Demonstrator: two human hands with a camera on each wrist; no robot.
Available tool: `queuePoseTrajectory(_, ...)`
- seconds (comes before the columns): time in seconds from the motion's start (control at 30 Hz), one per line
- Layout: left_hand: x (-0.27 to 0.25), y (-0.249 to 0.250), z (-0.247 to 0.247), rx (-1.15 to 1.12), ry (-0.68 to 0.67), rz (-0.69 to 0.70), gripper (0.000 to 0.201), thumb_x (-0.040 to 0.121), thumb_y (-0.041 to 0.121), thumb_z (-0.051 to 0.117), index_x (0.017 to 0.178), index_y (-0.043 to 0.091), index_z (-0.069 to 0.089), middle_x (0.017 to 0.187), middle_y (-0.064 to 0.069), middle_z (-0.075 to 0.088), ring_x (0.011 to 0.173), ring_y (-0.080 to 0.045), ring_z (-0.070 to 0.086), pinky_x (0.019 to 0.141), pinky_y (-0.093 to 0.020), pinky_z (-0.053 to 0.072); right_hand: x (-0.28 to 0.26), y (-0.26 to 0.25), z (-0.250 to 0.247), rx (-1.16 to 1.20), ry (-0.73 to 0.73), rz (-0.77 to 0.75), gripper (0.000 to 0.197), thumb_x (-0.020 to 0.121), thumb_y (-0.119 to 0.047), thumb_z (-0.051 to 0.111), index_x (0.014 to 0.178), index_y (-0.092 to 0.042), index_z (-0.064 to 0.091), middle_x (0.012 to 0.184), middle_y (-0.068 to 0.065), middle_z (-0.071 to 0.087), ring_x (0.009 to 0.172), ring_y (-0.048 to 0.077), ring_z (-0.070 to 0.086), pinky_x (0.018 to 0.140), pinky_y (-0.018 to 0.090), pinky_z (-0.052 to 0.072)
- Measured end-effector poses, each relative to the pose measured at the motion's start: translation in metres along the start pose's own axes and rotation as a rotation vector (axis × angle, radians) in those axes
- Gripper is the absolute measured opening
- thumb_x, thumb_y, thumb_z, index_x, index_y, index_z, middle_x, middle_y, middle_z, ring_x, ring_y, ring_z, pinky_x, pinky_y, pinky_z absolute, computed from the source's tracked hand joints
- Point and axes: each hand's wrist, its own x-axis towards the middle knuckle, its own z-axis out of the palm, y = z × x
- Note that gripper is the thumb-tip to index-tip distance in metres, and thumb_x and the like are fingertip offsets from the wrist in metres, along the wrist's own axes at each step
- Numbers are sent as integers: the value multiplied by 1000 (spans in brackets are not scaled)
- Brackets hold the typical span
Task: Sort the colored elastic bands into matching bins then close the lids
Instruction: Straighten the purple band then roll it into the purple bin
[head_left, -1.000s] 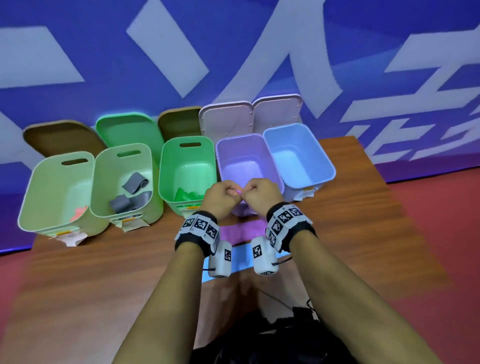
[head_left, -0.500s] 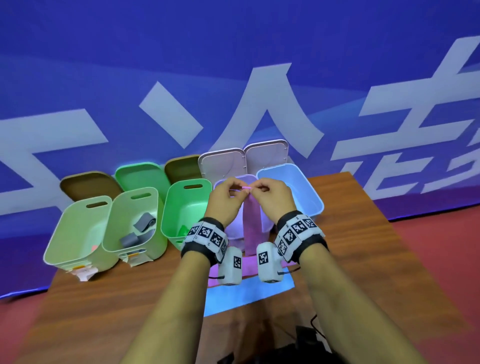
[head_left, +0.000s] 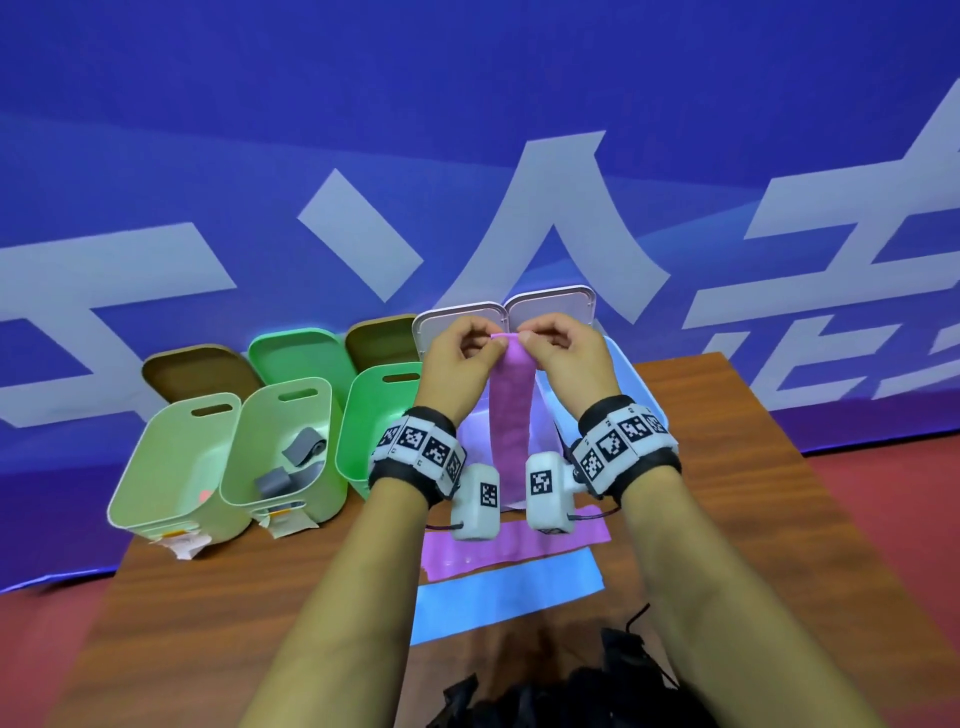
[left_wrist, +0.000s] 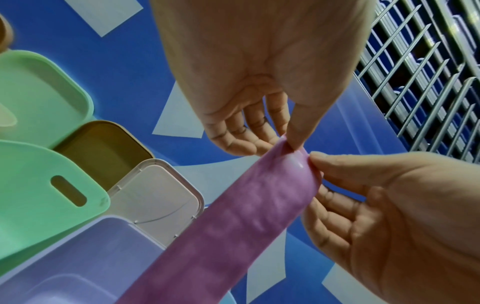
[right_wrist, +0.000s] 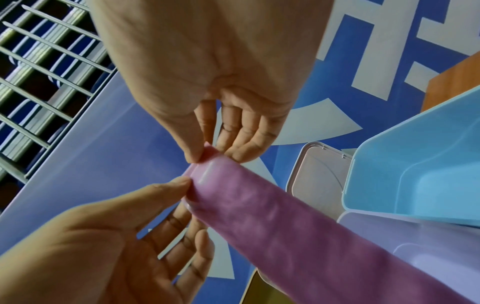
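Up over the purple bin (head_left: 475, 441), both hands pinch the top end of the purple band (head_left: 510, 405): left hand (head_left: 457, 364) w/ thumb and forefinger on its left corner, right hand (head_left: 563, 358) the same on the right corner, other fingers loosely curled. Band hangs straight down between the wrists, its lower end hidden behind the wrist cameras, so can't tell if it's already inside the bin.

To do this step well, I'd say: keep both pinches even so the band doesn't twist, lower it straight till the tail folds inside the bin, then let go; don't drop from high, it may flop over the rim toward the blue bin (head_left: 631, 379) just to the right.

Further out, another purple band (head_left: 519, 551) and a blue band (head_left: 504, 597) lie flat on the table (head_left: 727, 467) near the person, not yet sorted. Grey bands (head_left: 304, 447) sit in a green bin (head_left: 280, 441) to the left. Lids (head_left: 457, 317) all stand open behind.
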Motion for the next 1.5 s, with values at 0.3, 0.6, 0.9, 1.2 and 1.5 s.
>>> queuePoseTrajectory(0.3,47,31,-14,136,-187,-117,15,85,9,65,77,22,60,76,-4,62,66,-13,54,62,-22,45,37,-22,-1,-107,-57,1,14,83,-8,69,74,-20,70,71,-2,69,65,10,61,70,33,55)
queuePoseTrajectory(0.6,56,25,-12,82,-177,-396,21,80,0,58,68,18,55,49,2,43,45,-12,37,54,-21,36,57,-30,6,-214,-241,184,16,84,-1,66,73,-12,69,54,-1,55,48,12,47,52,23,45)
queuePoseTrajectory(0.9,33,7,14,-71,-16,-298,21,84,2,62,73,20,60,78,3,62,75,-16,55,59,-21,41,30,-2,3,142,-52,250,18,87,4,63,76,-10,67,68,4,61,58,11,54,54,18,47)
queuePoseTrajectory(1.2,12,-16,1,-41,-137,-278,19,86,8,67,78,25,64,78,4,65,73,-11,59,67,-22,46,17,14,-11,6,-206,183,14,83,0,69,78,-12,70,76,8,65,72,17,55,68,28,50)
queuePoseTrajectory(1.5,5,-29,3,35,-190,-252,17,97,28,60,85,18,67,75,3,61,68,-9,53,64,-19,45,10,26,-6,99,-157,168,8,85,2,70,93,-1,71,76,5,68,72,13,63,74,23,55)
